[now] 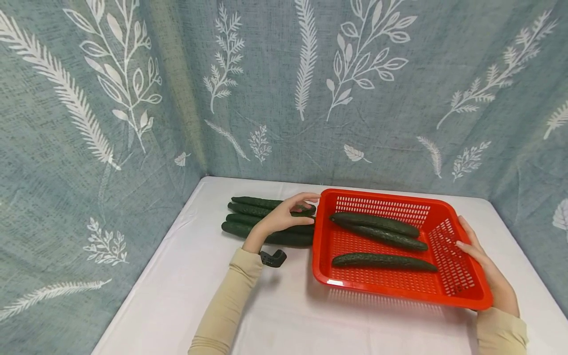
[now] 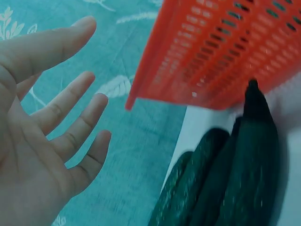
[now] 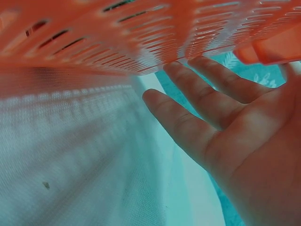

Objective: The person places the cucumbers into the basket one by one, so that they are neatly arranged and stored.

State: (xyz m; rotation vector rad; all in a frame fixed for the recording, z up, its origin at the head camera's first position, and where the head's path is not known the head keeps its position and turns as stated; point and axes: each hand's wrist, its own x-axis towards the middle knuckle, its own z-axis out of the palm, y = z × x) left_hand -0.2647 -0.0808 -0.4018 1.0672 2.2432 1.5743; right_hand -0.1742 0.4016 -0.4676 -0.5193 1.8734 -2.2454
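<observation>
Red basket, front edge raised, gap beneath

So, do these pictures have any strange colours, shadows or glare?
Head view: a glint on the near rim of the red basket, soft shadow beneath it on the white table; left wrist view: blue-green cast, cucumbers very dark; right wrist view: similar cast, right hand dim.
</observation>
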